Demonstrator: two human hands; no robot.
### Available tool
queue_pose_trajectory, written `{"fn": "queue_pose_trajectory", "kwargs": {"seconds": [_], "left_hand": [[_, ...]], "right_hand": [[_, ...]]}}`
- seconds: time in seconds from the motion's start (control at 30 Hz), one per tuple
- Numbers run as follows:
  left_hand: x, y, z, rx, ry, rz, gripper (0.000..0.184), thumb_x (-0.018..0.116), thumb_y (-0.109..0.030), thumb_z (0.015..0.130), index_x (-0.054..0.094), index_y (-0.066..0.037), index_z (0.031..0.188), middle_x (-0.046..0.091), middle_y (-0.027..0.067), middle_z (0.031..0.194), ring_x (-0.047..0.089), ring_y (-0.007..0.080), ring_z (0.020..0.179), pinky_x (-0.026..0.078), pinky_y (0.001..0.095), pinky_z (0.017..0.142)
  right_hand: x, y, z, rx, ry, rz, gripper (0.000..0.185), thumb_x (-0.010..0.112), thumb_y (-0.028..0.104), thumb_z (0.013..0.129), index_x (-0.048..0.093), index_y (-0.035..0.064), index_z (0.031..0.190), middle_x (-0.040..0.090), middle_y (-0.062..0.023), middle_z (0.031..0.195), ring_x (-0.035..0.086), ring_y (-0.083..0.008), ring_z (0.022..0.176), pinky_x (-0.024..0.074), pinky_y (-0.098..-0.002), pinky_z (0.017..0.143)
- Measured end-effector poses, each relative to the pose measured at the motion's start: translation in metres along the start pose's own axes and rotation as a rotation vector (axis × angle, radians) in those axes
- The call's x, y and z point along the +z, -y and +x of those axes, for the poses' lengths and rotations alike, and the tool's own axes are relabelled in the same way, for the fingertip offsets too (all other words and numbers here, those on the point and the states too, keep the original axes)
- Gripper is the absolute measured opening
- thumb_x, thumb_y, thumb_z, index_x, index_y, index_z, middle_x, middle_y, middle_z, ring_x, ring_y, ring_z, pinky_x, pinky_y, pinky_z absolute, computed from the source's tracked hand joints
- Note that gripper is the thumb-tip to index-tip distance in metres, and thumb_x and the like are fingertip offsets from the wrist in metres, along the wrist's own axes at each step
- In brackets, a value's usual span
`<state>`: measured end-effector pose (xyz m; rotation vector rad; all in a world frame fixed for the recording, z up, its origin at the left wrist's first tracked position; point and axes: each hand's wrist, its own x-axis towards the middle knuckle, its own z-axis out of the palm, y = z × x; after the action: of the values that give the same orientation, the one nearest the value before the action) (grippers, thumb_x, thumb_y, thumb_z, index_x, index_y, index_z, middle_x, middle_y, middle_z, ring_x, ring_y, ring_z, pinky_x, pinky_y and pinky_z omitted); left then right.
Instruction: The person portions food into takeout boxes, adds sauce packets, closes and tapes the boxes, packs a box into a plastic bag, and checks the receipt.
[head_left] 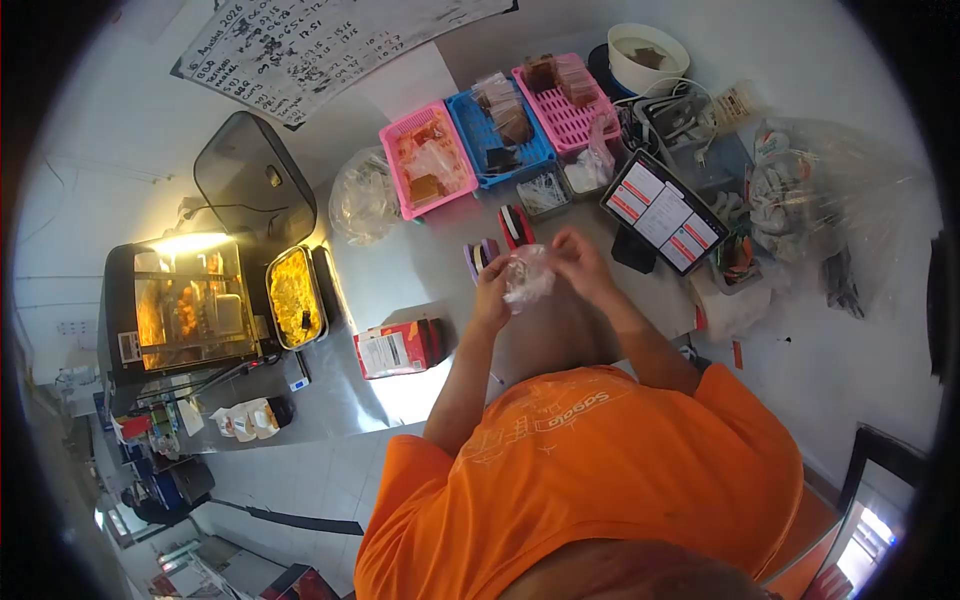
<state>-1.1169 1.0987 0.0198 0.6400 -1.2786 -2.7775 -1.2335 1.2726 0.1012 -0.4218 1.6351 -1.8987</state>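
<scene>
Over the steel counter, a small clear plastic bag (528,278) hangs between my two hands. My left hand (490,298) is closed on its left edge. On the other side, my right hand (582,266) has its fingers pinched together at the bag's upper right; what exactly lies between the fingertips is too small to make out. Whatever is inside the bag is unclear. Just beyond my left hand stand a purple tape dispenser (481,258) and a red tape dispenser (515,227).
Pink (408,200) and blue baskets (462,130) with packets line the back. A tablet (668,212) stands right. Leftward are a red box (398,350), a tray of yellow food (296,300) and a lit display warmer (190,300). The counter's front edge borders my orange shirt.
</scene>
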Motion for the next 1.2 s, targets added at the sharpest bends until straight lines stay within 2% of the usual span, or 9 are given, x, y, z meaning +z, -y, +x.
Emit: {"fn": "queue_pose_trajectory", "kwargs": {"seconds": [0.13,0.23,0.27,0.33,0.4,0.47,0.77,1.1,1.2], "left_hand": [[0.059,-0.042,-0.032,-0.219,0.058,-0.248,0.048,0.056,-0.016,0.099,0.043,-0.013,0.145,0.058,0.0106,0.128,0.066,0.0264,0.102,0.057,0.0368,0.087],[0.069,-0.033,-0.049,-0.093,0.150,-0.125,0.050,0.061,-0.012,0.096,0.045,-0.014,0.143,0.060,0.0107,0.125,0.067,0.0269,0.101,0.057,0.0371,0.086],[0.053,-0.011,-0.041,-0.090,0.040,-0.016,0.041,0.061,-0.006,0.094,0.051,-0.012,0.133,0.064,0.0116,0.113,0.067,0.0231,0.095,0.060,0.0417,0.081],[0.051,-0.017,-0.054,-0.102,0.006,0.009,0.032,0.060,-0.005,0.093,0.054,-0.008,0.125,0.066,0.0114,0.106,0.067,0.0205,0.089,0.060,0.0416,0.080],[0.031,-0.003,-0.066,-0.118,-0.109,0.131,0.021,0.060,-0.007,0.094,0.056,-0.004,0.114,0.067,0.0102,0.099,0.066,0.0166,0.078,0.058,0.0343,0.077],[0.020,0.003,-0.082,-0.058,-0.147,0.068,0.020,0.060,-0.008,0.095,0.056,-0.003,0.114,0.067,0.0098,0.099,0.065,0.0159,0.079,0.056,0.0311,0.074],[-0.008,0.033,-0.128,-0.056,-0.262,-0.075,0.037,0.067,-0.006,0.090,0.053,0.000,0.124,0.065,0.0101,0.109,0.067,0.0221,0.098,0.056,0.0348,0.081],[-0.017,0.050,-0.119,-0.004,-0.172,0.055,0.030,0.063,-0.012,0.096,0.055,-0.002,0.123,0.064,0.0125,0.112,0.064,0.0227,0.102,0.055,0.0356,0.083],[0.006,0.028,-0.125,-0.113,-0.145,-0.190,0.028,0.059,-0.015,0.098,0.055,-0.003,0.124,0.063,0.0133,0.114,0.063,0.0236,0.105,0.055,0.0362,0.084]], "right_hand": [[-0.026,-0.001,0.041,-0.211,0.008,-0.328,0.019,0.074,0.013,0.085,0.057,0.0040,0.085,0.066,-0.0047,0.082,0.060,-0.0109,0.075,0.0500,-0.0306,0.068],[-0.004,0.019,0.044,-0.206,0.463,-0.542,0.017,0.074,0.011,0.087,0.059,0.0027,0.087,0.063,-0.0017,0.081,0.062,-0.0086,0.078,0.0499,-0.0261,0.071],[0.004,0.032,0.047,-0.236,0.506,-0.583,0.021,0.073,0.021,0.089,0.064,0.0023,0.089,0.066,-0.0053,0.077,0.066,-0.0141,0.075,0.0512,-0.0312,0.071],[-0.003,0.043,0.071,-0.305,0.163,-0.747,0.026,0.071,0.030,0.090,0.067,0.0043,0.092,0.070,-0.0094,0.081,0.070,-0.0248,0.078,0.0524,-0.0391,0.069],[-0.045,0.020,0.125,-0.291,-0.284,-1.349,0.021,0.069,0.028,0.085,0.072,0.0087,0.092,0.071,-0.0145,0.082,0.070,-0.0344,0.076,0.0535,-0.0459,0.069],[-0.087,0.011,0.149,-0.194,-0.319,-1.552,0.018,0.072,0.024,0.080,0.073,0.0087,0.089,0.071,-0.0151,0.080,0.071,-0.0334,0.076,0.0553,-0.0472,0.068],[-0.124,-0.011,0.169,-0.111,-0.428,-1.569,0.016,0.057,0.013,0.087,0.071,0.0065,0.092,0.071,-0.0186,0.089,0.071,-0.0397,0.083,0.0561,-0.0514,0.071],[-0.149,0.000,0.142,-0.443,-0.539,-0.589,0.023,0.072,0.024,0.082,0.073,0.0094,0.099,0.073,-0.0150,0.091,0.070,-0.0350,0.085,0.0543,-0.0427,0.076],[-0.132,0.007,0.132,-0.493,-0.495,-1.041,0.025,0.077,0.021,0.078,0.074,0.0134,0.101,0.071,-0.0113,0.087,0.067,-0.0295,0.091,0.0509,-0.0449,0.081]]}}
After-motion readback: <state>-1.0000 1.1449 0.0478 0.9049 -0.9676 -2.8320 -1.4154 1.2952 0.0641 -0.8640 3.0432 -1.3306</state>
